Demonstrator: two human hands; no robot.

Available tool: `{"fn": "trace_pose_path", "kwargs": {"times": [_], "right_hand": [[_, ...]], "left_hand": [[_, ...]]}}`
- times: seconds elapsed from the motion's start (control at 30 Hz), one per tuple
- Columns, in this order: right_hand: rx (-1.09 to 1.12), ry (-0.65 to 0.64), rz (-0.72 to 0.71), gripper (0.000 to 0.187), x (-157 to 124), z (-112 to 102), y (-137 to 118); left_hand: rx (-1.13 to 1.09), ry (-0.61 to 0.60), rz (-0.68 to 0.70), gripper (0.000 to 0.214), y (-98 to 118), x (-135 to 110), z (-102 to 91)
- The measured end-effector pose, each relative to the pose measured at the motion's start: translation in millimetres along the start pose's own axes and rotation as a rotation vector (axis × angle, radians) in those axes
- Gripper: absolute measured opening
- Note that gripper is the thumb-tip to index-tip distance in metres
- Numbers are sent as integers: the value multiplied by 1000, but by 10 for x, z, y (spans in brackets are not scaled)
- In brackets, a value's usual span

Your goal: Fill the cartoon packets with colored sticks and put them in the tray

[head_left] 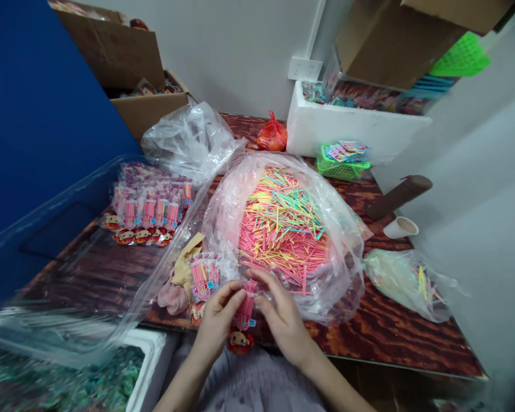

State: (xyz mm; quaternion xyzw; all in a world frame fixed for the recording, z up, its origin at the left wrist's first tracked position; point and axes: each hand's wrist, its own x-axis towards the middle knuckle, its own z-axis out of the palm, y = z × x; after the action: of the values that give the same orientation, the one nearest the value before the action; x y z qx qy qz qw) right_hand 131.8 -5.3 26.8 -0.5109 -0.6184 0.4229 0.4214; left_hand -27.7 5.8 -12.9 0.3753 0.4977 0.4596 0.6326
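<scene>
Packet of pink sticks [245, 306]: where is it?
– Between my two hands, upright, at the near edge of the table [390, 337], just in front of the big clear bag [347, 269].

Grip?
– My left hand [217, 320] pinches it from the left and my right hand [281, 317] from the right. Fingers on both are narrow and closed on the packet. A red cartoon face card [240, 341] hangs at its lower end.

Contents of the big bag?
– Loose sticks [283, 229], mostly pink, with yellow, green and blue mixed in.

Any writing or brand?
– None that I can read. The packet has a small coloured label, too small and blurred to make out. The same goes for a second packet [203, 274] just beside my left hand and for the pile of filled packets [150, 209] further left.

Other items?
– A yellow cloth [186, 260] by the second packet. A crumpled clear bag [189, 140] and an orange bag [272, 136] at the far side. A white foam box [352, 129] with a green basket [342, 166] of printed cards in front of it; the print is illegible. On the right are a brown tube [399, 196], a paper cup [401, 227] and a small bag [401, 280] of sticks.
</scene>
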Motion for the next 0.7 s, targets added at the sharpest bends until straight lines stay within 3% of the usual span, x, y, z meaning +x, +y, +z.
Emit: {"fn": "trace_pose_path", "kwargs": {"times": [0.1, 0.23, 0.37, 0.53, 0.7], "right_hand": [[-136, 141, 96, 23, 14, -313, 246], [-652, 281, 169, 20, -3, -706, 689], [-1080, 253, 311, 20, 33, -756, 879], [-1174, 179, 427, 13, 142, -705, 840], [-1078, 253, 302, 14, 145, -734, 854]], "left_hand": [[-99, 117, -6, 27, 30, 39, -160], [-194, 257, 69, 26, 154, 118, -347], [-223, 328, 95, 27, 225, 184, -375], [-203, 408, 107, 27, 195, 224, -340], [-97, 481, 163, 29, 152, 244, -417]]}}
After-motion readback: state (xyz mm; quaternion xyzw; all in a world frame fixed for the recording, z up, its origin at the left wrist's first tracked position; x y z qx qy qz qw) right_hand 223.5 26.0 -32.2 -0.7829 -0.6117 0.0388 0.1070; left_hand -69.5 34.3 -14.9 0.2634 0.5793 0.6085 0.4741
